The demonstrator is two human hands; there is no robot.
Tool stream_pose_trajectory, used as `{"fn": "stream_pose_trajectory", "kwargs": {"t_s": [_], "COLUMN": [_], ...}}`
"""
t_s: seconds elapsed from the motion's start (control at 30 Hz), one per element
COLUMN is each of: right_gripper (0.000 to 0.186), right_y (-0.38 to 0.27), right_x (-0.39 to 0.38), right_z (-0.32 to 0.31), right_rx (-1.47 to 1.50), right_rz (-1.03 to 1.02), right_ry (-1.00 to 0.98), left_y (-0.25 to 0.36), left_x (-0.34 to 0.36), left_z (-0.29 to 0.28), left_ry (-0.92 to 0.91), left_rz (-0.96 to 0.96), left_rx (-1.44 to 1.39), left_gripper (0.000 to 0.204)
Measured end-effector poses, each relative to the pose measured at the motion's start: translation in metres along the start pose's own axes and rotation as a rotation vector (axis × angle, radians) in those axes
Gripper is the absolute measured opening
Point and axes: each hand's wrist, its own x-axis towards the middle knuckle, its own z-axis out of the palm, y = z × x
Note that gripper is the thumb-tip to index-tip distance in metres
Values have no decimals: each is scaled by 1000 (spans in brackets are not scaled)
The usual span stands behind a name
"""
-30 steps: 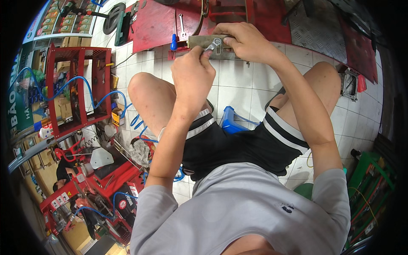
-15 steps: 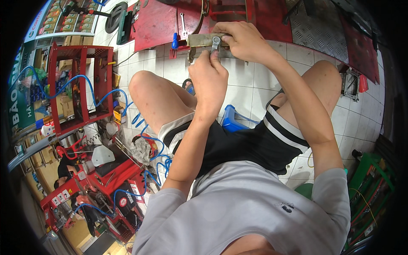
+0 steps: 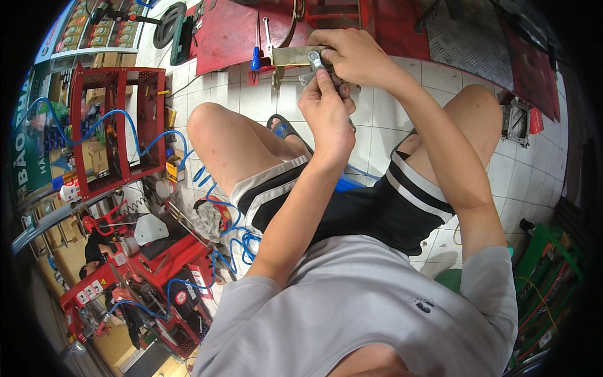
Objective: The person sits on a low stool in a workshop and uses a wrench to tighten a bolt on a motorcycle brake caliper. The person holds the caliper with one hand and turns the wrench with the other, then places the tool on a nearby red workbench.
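Note:
My left hand (image 3: pixel 328 107) is closed around a wrench, its thumb lying along the shank. The wrench's silver ring end (image 3: pixel 315 57) sits against the face of a dull, brassy metal bracket (image 3: pixel 289 56); any bolt inside the ring is too small to make out. From the right, my right hand (image 3: pixel 355 56) grips the bracket near the ring, fingers over its top edge. The bracket is held level above the floor, by the front edge of a red platform (image 3: pixel 226 41). My palms and fingers hide its right part and the wrench's lower end.
On the platform, left of the bracket, lie a blue-handled screwdriver (image 3: pixel 255 61) and another wrench (image 3: pixel 267 39). A blue plastic stool (image 3: pixel 347 183) is between my thighs. To the left stand a red shelf rack (image 3: pixel 119 129) and a coiled blue air hose (image 3: pixel 242 242).
My left hand has shifted right and slightly down, and the wrench handle has swung to the right with it. The bracket has moved slightly left. My sandalled left foot shows more.

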Motion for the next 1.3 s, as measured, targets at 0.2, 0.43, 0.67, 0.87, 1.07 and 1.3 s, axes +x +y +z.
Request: {"fn": "stream_pose_trajectory", "kwargs": {"t_s": [0.2,0.43,0.67,0.87,1.07,1.3], "right_gripper": [30,22,23,30,27,21], "right_y": [5,5,4,6,3,-9], "right_x": [2,1,3,2,0,-5], "right_z": [2,-4,-4,-3,-2,-2], "right_rx": [-64,-39,-27,-33,-61,-72], "right_rz": [-182,-178,-188,-190,-188,-121], "right_ry": [16,-34,-73,-49,-34,-1], "left_y": [8,87,132,144,140,118], "left_x": [-3,17,60,64,66,58], "left_z": [-13,-57,-41,-20,-26,-48], "left_ry": [46,-204,-536,-481,-471,-432], "left_rz": [63,310,452,660,740,938], "left_rx": [88,1131,1620,1844,1898,1850], "left_gripper": [31,31,23,24,24,27]}}
